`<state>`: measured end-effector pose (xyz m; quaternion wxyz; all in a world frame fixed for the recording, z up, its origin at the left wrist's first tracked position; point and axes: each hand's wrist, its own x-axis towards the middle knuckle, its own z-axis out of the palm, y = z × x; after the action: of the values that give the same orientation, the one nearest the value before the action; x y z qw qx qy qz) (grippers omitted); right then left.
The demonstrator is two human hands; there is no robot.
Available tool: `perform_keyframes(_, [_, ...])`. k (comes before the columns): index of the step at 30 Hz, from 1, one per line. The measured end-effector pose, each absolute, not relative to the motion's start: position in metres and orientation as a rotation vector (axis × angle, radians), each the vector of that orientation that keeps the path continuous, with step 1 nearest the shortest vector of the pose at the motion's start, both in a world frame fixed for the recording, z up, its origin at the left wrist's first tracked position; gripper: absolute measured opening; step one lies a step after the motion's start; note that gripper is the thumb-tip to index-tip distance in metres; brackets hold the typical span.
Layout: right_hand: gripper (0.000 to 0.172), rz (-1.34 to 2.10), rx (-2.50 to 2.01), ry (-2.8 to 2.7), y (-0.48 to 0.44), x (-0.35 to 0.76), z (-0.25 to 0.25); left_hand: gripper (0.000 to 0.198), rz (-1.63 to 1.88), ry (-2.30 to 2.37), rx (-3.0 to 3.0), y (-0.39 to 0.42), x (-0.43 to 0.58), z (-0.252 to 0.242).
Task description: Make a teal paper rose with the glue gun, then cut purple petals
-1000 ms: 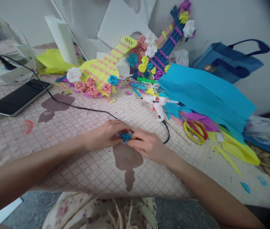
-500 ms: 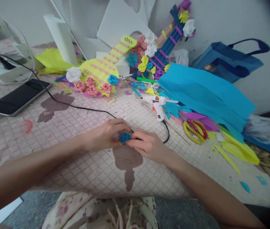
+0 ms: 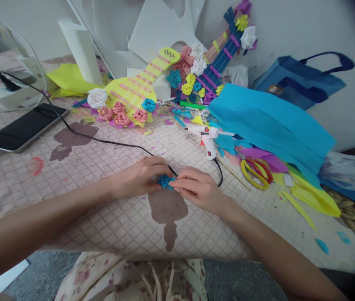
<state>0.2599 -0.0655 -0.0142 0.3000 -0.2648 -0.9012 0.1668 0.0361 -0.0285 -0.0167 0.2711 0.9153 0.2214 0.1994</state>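
Note:
A small blue paper flower [image 3: 164, 181] is held just above the patterned tablecloth [image 3: 127, 228], between both hands. My left hand [image 3: 142, 176] grips it from the left, thumb below and fingers above. From the right, my right hand [image 3: 196, 187] pinches a blue petal or strip at the flower's edge. A white hot glue gun [image 3: 208, 142] lies beyond my right hand, and its black cord [image 3: 114, 144] passes behind both hands. Farther back rests a yellow paper guitar [image 3: 133, 94] trimmed with pink, white and blue paper flowers.
Scissors with yellow and red handles [image 3: 255, 173] and a thin wooden stick [image 3: 233, 173] lie to the right. Behind them spreads a blue paper sheet [image 3: 271, 121]. A phone [image 3: 23, 127] and a power strip [image 3: 8, 94] are at left. A dark blue guitar [image 3: 218, 62] leans against the wall.
My right fingers have shifted slightly outward at the flower's right side, and a blue bit now shows between them and the flower. The left hand has barely moved.

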Motion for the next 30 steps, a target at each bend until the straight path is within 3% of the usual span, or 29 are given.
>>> perform_keyframes(7, [0.019,0.275,-0.838,-2.287,-0.055,0.288,0.007,0.029,0.500,0.603,2.447,-0.028,0.035,-0.012])
perform_keyframes(12, [0.015,0.063,-1.275,-2.125,-0.041,0.329,0.025,0.024,0.514,0.596,2.452,-0.028,0.036,-0.011])
perform_keyframes(18, [0.013,0.214,-1.755,-2.331,-0.031,0.361,0.025,0.025,0.539,0.597,2.441,-0.026,0.035,-0.011])
perform_keyframes(23, [0.011,0.116,-2.043,-2.348,-0.026,0.367,0.012,0.030,0.520,0.614,2.449,-0.025,0.032,-0.013])
perform_keyframes(30, [0.014,0.085,-2.133,-2.451,-0.025,0.367,0.009,0.046,0.507,0.633,2.478,-0.024,0.029,-0.019])
